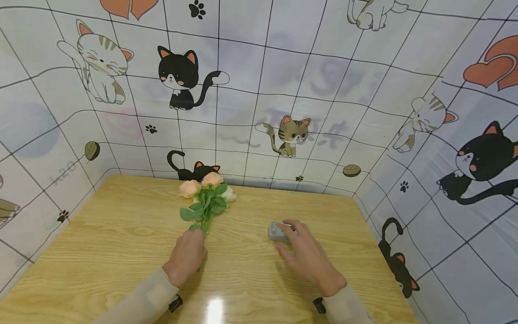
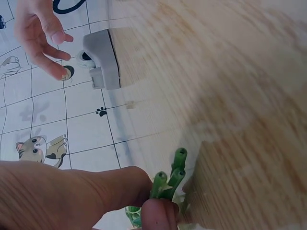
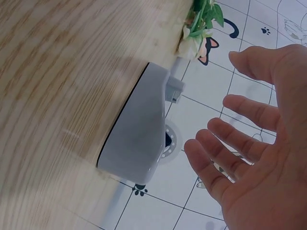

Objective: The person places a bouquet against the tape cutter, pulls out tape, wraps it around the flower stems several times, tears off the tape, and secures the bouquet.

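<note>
A bouquet of peach and white roses with green leaves (image 1: 208,201) lies on the table, and my left hand (image 1: 187,256) grips its stems. The cut stem ends (image 2: 168,179) stick out between thumb and fingers in the left wrist view. A grey tape dispenser (image 3: 136,124) with a roll in it stands on the table, also seen in the head view as a small grey object (image 1: 277,231). My right hand (image 1: 305,256) hovers beside and over it, fingers spread and slightly bent, holding nothing; a gap shows between fingers and dispenser in the right wrist view.
The light wooden table (image 1: 121,234) ends at a cloth backdrop (image 1: 243,108) printed with cats, paw prints and grid lines, which rises behind it and on both sides. The dispenser stands to the right of the bouquet.
</note>
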